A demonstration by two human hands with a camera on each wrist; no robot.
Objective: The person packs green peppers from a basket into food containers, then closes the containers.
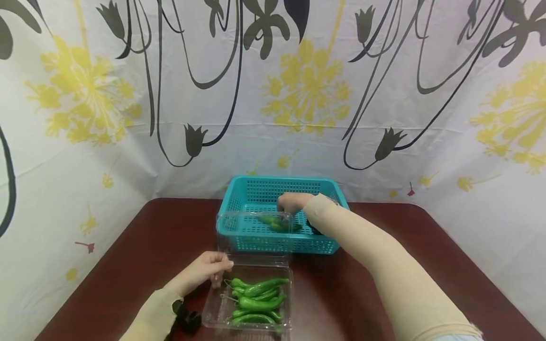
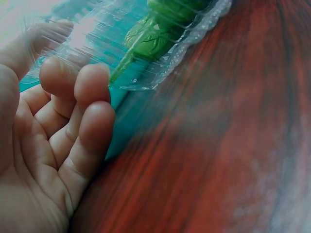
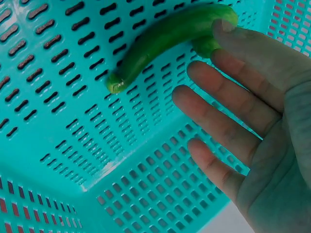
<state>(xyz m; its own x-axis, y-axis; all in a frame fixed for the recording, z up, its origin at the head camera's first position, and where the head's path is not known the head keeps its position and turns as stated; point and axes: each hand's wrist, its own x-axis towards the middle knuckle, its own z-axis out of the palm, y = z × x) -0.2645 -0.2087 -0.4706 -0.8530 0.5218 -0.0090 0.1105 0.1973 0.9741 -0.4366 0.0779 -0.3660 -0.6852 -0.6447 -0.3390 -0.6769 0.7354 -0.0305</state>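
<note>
- Green peppers (image 1: pixel 262 302) lie in a loose pile inside a clear plastic container (image 1: pixel 213 310) on a dark reddish tabletop (image 1: pixel 162 246), directly in front of the seated camera's view.
- At the container's rear left corner, the left hand (image 1: pixel 211 266) grips the thin plastic edge, its fingers bent; the wrist view shows plastic passing between the digits.
- Across the way, the right hand (image 1: pixel 293 202) reaches down into a turquoise basket (image 1: pixel 281 179), fingers parted and loosely extended, the thumb tip over one end of a curved pepper (image 3: pixel 170 41); whether it presses there cannot be told.
- A second pepper (image 3: pixel 205 47) shows partly beneath that one, near the index finger, the rest of it hidden.
- The container's clear lid (image 1: pixel 253 259) stands raised between the pile and the basket, overlapping the basket's front and veiling the peppers behind it in the head view.
- A beige right sleeve (image 1: pixel 384 260) crosses the basket's right front corner, blocking part of the interior.
- A black device (image 1: pixel 187 319) sits at the left wrist, beside the container.
- Behind the tabletop hangs a white cloth (image 1: pixel 239 184) printed with yellow blooms and grey stems.
</note>
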